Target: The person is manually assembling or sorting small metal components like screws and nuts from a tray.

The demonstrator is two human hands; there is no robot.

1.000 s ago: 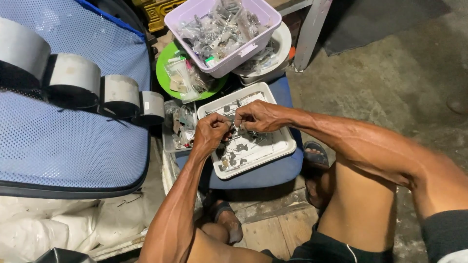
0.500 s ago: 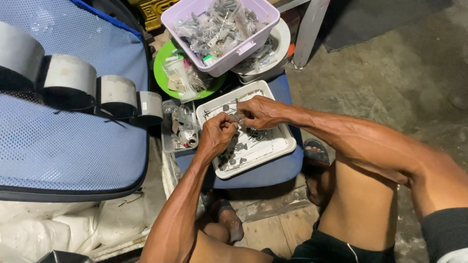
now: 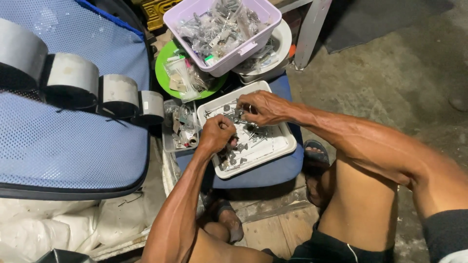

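A white rectangular tray (image 3: 282,145) rests on a blue stool seat (image 3: 273,170) and holds several small dark metal parts (image 3: 237,151) scattered across it. My left hand (image 3: 216,133) is curled into a fist over the tray's near-left part, its fingers closed around small parts I cannot make out. My right hand (image 3: 263,107) hovers over the tray's far side, fingertips pinched on a small metal part among the pile.
A lilac tub (image 3: 243,48) full of bagged metal hardware sits on a white bowl (image 3: 282,39) behind the tray. A green plate (image 3: 163,65) holds small plastic bags. A blue mesh panel (image 3: 68,146) with grey rolls (image 3: 70,78) lies left. Concrete floor (image 3: 390,73) spreads right.
My left hand has drawn slightly back toward me over the tray's near side. My right hand stays picking at the parts in the tray's far half.
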